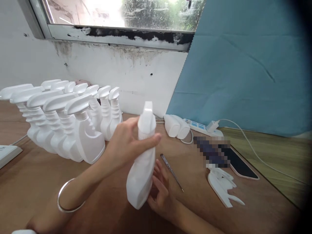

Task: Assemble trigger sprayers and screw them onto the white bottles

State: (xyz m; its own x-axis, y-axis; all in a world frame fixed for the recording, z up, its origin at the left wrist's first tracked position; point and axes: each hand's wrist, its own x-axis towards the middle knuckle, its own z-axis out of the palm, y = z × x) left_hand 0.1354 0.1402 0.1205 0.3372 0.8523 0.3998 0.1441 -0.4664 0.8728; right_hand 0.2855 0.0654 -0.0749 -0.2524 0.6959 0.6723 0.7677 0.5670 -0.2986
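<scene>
In the middle of the head view, a white spray bottle (142, 175) is held tilted above the table, its trigger head turned away from me. My left hand (129, 139) wraps round its neck just below the head, thumb across the near side. Lower down, my right hand (162, 195) grips the bottle's body from the right, with some fingertips hidden behind it. To the left stand several more white spray bottles (91, 143) in rows, all with trigger heads on. Just right of my hands lies a pen (172, 172).
Two white bottles (176, 126) lie near the wall beside a power strip (203, 127) with a plugged-in cable. At the right are a phone (241, 162), a blurred-out patch and loose white plastic trigger parts (221, 187). A white box-like object (8, 154) sits at the left edge.
</scene>
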